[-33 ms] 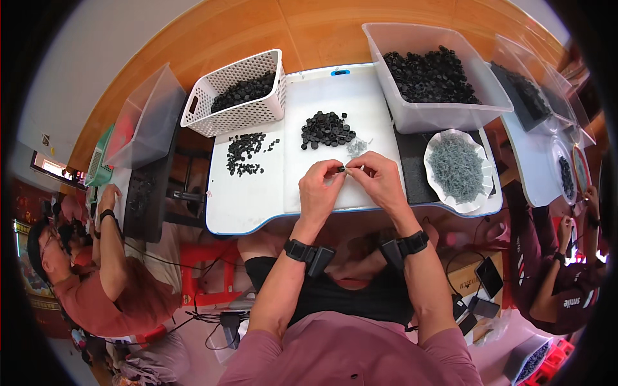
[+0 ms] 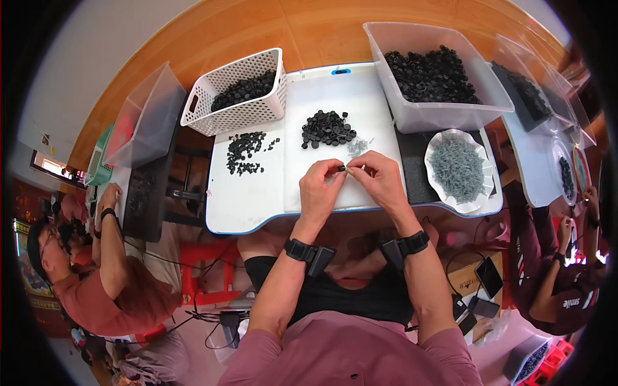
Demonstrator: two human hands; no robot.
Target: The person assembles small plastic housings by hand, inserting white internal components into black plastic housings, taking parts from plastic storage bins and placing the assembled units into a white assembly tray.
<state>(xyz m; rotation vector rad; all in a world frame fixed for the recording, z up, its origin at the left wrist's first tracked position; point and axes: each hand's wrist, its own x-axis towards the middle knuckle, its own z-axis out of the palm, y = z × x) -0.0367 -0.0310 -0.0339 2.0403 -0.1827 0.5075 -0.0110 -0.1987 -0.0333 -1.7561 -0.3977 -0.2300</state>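
Foreground: two forearms (image 2: 277, 299), each with a black strapped device (image 2: 310, 257) near the wrist, extend over a white, blue-edged bench (image 2: 257, 207). The hands work close together: the left hand (image 2: 318, 188) pinches a small black piece (image 2: 342, 168) above the front of the bench; the right hand (image 2: 380, 180) is just beside it, thumb and forefinger brought together, though what they grip is too small to tell.

Middle ground: at right, a white dish (image 2: 465, 206) with a wavy rim holds thin grey pieces (image 2: 458, 166). Just beyond the hands lie slender pale pieces (image 2: 357, 148), then a heap of black caps (image 2: 327, 130); farther left, smaller black parts (image 2: 243, 153) are scattered.

Rear: a white perforated basket (image 2: 259, 114) (left) and a translucent bin (image 2: 444, 117) (right), both containing black parts, stand before a wooden panel (image 2: 322, 32).
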